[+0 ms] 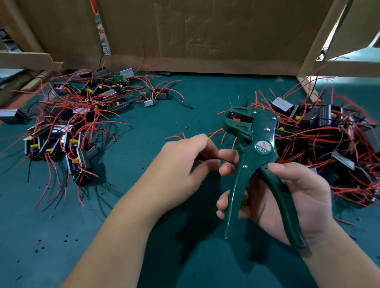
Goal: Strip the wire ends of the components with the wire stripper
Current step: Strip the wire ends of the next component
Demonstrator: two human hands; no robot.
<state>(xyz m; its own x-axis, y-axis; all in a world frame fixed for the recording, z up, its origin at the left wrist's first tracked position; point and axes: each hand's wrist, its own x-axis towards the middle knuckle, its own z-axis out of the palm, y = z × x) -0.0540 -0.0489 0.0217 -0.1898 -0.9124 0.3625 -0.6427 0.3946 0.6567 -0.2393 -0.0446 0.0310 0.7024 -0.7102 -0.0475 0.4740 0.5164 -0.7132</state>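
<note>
Closest in, a teal-green mat [131, 263] covers the work surface, speckled with tiny red and black insulation scraps [38, 243]. Above it the right hand [293, 196] grips the wire stripper [258, 148], fingers curled round one green handle and thumb laid over the other. The handles are spread apart and the head is tilted up and to the left. Just beside it the left hand [183, 159] has its fingers curled, pinching a dark wire [208, 160] that runs towards the tool; whatever the wire belongs to is hidden in the fingers. Further out, one tangled pile of components [73, 124] with red leads lies on the left of the mat, and a second pile [330, 142] lies on the right. Behind both stand brown cardboard walls [204, 25], edged by pale wooden battens [19, 60].
</note>
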